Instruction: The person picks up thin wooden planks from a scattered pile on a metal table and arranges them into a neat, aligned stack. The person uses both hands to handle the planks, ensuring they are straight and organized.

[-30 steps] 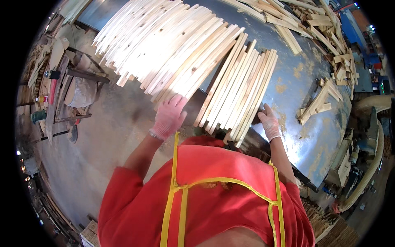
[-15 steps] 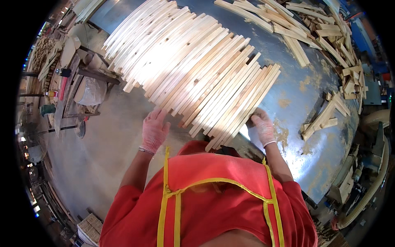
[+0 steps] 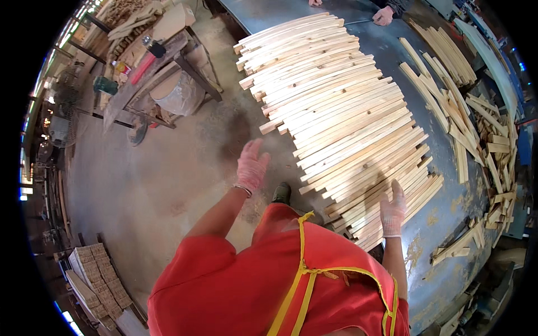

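A long fan of pale wooden slats [image 3: 336, 106] lies spread across a grey metal table [image 3: 437, 269]. My right hand [image 3: 392, 210], in a pink-white glove, rests flat on the nearest slats at the fan's near end, fingers together and extended. My left hand [image 3: 251, 165], also gloved, hangs in the air over the concrete floor, left of the slat ends, fingers apart and holding nothing. My red shirt with yellow straps fills the lower part of the head view.
Loose slats and offcuts [image 3: 476, 129] lie heaped on the table's right side. Another person's hand [image 3: 384, 15] shows at the table's far end. A cluttered workbench [image 3: 151, 73] stands at left. Stacked blocks [image 3: 92, 277] sit on the floor at lower left.
My left hand has come off the slat ends and swung left over the floor. My right hand has stayed on the nearest slats. The view has turned so the fan stretches farther away.
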The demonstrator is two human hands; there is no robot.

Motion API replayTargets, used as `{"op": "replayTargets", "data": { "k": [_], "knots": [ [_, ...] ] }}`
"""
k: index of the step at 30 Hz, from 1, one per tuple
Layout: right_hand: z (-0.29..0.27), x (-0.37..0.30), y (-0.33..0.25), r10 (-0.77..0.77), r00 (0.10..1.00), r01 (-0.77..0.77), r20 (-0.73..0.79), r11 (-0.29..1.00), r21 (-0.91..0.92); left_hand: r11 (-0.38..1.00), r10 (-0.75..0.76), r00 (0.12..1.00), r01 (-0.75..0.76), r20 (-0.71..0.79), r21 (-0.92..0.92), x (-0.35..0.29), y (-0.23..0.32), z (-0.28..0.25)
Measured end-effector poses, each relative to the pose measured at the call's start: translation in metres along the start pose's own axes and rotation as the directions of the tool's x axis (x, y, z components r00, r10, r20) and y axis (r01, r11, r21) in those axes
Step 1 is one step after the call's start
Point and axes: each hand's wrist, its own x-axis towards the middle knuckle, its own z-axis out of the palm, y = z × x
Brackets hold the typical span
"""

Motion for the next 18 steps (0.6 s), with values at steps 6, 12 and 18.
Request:
{"op": "replayTargets", "data": {
  "k": [6, 12, 18],
  "knots": [
    [0.041, 0.039, -0.091, 0.002, 0.999, 0.009, 0.041, 0.966, -0.258, 0.914, -0.307, 0.947, 0.322, 0.097, -0.248, 0.092, -0.054, -0.02],
    [0.077, 0.04, -0.124, 0.069, 0.986, 0.011, 0.152, 0.882, -0.47, 0.805, -0.39, 0.899, 0.439, 0.201, -0.399, 0.145, -0.06, -0.01],
    [0.074, 0.05, -0.119, 0.06, 0.972, 0.057, 0.228, 0.879, -0.474, 0.682, -0.417, 0.852, 0.523, 0.315, -0.511, 0.175, -0.083, 0.026]
  ]
}}
